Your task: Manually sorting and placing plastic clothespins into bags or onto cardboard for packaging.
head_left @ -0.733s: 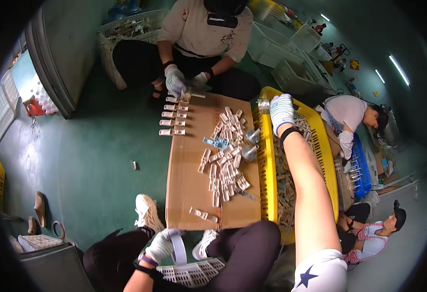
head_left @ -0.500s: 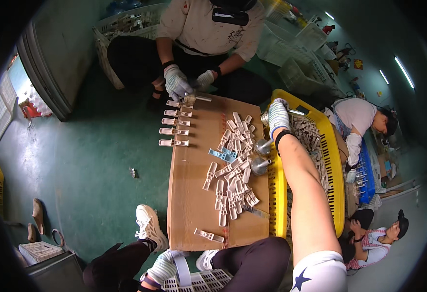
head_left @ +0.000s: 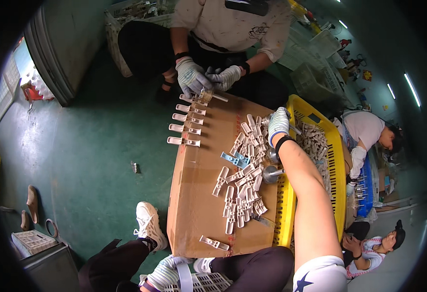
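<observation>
My right hand [head_left: 278,122], in a striped glove, reaches over the near-side wall of the yellow crate [head_left: 285,214]. Its fingers are closed round a metal part with a rod [head_left: 295,129] that sticks out on the right. Below it, another metal part with a round base and a rod [head_left: 273,173] rests by the crate. My gloved left hand [head_left: 165,272] is low by my knee, its fingers curled at a pale flat strip [head_left: 185,278]; its grip is partly hidden. Beige plastic clips [head_left: 242,194] lie heaped on the cardboard box [head_left: 194,194], with blue clips [head_left: 235,159] among them.
Several beige clips [head_left: 184,141] line the box's left edge. Opposite, a co-worker's gloved hands [head_left: 192,75] handle a metal part [head_left: 205,96]. One loose clip [head_left: 214,243] lies near me. More clips [head_left: 313,141] fill the yellow crate. A white basket [head_left: 208,282] stands below.
The view has shifted, so the box and crate appear further right. My right hand remains at the crate, slightly lower in view. The co-worker's two hands have come together at their metal part.
</observation>
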{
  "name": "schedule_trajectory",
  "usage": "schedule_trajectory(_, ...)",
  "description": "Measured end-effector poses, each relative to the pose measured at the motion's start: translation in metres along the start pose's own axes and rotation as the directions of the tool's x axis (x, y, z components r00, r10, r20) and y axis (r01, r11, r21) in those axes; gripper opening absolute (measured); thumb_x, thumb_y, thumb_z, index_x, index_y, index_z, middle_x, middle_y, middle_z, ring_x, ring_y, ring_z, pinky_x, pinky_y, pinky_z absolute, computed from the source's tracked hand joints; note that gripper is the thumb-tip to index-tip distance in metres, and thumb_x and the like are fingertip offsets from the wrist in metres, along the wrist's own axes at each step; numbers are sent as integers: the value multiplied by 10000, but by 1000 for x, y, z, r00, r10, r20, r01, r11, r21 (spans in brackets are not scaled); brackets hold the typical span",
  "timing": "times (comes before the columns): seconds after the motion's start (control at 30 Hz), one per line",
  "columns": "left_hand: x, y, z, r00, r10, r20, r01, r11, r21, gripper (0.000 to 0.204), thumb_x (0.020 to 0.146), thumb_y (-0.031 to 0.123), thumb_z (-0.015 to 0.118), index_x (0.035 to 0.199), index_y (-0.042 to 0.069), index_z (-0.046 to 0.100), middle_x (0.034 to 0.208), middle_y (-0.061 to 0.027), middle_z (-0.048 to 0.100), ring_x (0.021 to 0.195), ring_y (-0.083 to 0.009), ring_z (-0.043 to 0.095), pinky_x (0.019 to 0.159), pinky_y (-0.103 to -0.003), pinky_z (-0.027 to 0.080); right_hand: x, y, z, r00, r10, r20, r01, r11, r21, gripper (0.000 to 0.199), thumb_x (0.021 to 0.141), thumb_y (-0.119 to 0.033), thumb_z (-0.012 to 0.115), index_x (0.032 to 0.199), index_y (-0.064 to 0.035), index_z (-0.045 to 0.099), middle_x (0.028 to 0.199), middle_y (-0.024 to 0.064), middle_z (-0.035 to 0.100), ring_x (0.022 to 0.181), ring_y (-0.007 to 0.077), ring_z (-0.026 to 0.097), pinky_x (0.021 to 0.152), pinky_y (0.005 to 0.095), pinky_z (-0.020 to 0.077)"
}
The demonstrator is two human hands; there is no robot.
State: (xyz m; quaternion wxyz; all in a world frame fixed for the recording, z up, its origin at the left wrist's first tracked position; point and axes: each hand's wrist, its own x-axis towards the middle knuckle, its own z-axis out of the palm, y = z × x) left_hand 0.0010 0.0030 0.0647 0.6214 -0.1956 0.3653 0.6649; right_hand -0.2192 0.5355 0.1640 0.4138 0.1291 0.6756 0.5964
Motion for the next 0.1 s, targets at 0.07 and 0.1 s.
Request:
schedule_trajectory(0.07,6,-7,-7,999,-26,39,32,985,-167,243,868,18,622,1111,-6,622,1015,-63,661,933,-171,623,873,-310,487,-9,9,4,997,30,-75,-24,997,70,489,853,-273,633,1304,-97,570,1200,78,605,1076,255,578,814,471,365)
schedule_trajectory(0.1,12,-9,-10,995,-50,83,74,943,-324,249,866,16,623,1115,-7,624,1025,-67,662,948,-178,626,891,-318,489,-14,17,12,987,63,-144,-43,989,142,615,820,-320,671,1373,-101,512,1292,86,562,1135,266,561,827,474,368)
